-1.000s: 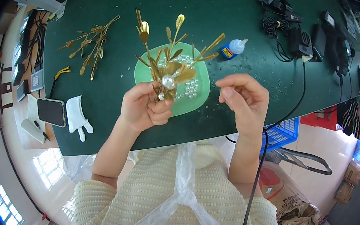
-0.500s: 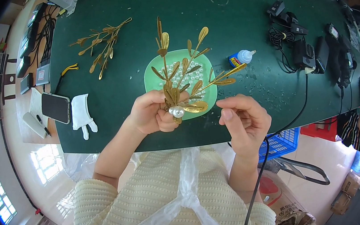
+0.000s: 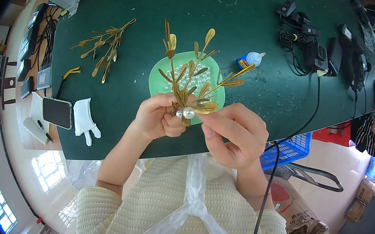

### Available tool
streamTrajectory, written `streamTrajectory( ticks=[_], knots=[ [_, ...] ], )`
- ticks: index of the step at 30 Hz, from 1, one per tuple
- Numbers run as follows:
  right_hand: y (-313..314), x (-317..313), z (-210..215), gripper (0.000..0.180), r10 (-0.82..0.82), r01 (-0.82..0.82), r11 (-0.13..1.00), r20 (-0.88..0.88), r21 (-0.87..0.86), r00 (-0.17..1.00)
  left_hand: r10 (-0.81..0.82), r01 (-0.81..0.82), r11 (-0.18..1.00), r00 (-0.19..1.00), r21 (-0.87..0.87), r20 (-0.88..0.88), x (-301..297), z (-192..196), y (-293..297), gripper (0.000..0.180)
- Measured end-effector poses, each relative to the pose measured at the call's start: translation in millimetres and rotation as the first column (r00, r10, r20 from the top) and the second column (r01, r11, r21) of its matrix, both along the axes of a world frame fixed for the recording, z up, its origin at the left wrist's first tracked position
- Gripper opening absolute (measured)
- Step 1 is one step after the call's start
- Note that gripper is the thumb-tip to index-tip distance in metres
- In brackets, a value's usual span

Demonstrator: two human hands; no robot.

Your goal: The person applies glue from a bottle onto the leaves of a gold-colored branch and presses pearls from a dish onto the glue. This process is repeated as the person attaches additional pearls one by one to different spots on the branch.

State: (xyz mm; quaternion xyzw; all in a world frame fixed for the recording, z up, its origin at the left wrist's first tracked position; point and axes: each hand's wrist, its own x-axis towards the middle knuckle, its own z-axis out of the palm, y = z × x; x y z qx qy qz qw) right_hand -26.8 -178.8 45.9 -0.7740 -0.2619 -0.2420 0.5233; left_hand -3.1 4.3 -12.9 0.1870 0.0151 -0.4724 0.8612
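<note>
My left hand [image 3: 162, 116] is closed around the lower stems of a gold metal leaf branch [image 3: 184, 72], whose leaves fan upward. Two white pearls [image 3: 188, 113] sit at the branch's base, one larger than the other. My right hand [image 3: 237, 135] is beside them, its index fingertip at the lowest gold leaf next to the larger pearl. Thumb and index finger are apart with nothing visible between them, and the other fingers are curled. Behind the branch lies a light green dish [image 3: 158, 78] holding many loose pearls [image 3: 204, 78], partly hidden by the leaves.
A blue-labelled glue bottle [image 3: 250, 60] stands right of the dish. Another gold leaf branch [image 3: 104, 48] lies at left, above a phone [image 3: 57, 112] and a white glove [image 3: 85, 121]. Black chargers and cables [image 3: 316, 57] cover the table's right; a black cable [image 3: 274, 174] hangs beside my right arm.
My right hand has moved left to the base of the branch. The branch has turned slightly, so two pearls now show side by side.
</note>
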Motion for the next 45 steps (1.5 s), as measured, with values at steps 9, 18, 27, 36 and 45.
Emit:
streamTrajectory(
  ticks=[9, 18, 27, 36, 45],
  knots=[
    [2, -1, -1, 0.026, -0.035, 0.034, 0.998, -0.029, -0.043, 0.999, -0.02, 0.03, 0.995, 0.994, -0.09, 0.109, 2, -4, 0, 0.037],
    [-6, -2, 2, 0.029, -0.217, 0.212, 0.974, 0.057, 0.074, 0.975, -0.072, 0.08, 0.992, 0.994, -0.099, 0.084, 6, -3, 2, 0.037],
    [-49, 34, -31, 0.059, -0.384, 0.446, 0.884, -0.328, 0.14, 0.863, -0.059, 0.063, 0.989, 0.998, -0.136, 0.033, 5, -2, -1, 0.037],
    [-49, 56, -47, 0.081, -0.585, 0.521, 0.811, -0.352, -0.267, 0.73, 0.023, -0.019, 0.98, 1.0, -0.196, 0.02, 9, 4, -1, 0.035],
    [-55, 68, -72, 0.023, -0.505, 0.399, 0.855, -0.352, -0.332, 0.788, 0.005, -0.004, 0.981, 1.0, -0.194, 0.008, 7, 6, -2, 0.037]
  ],
)
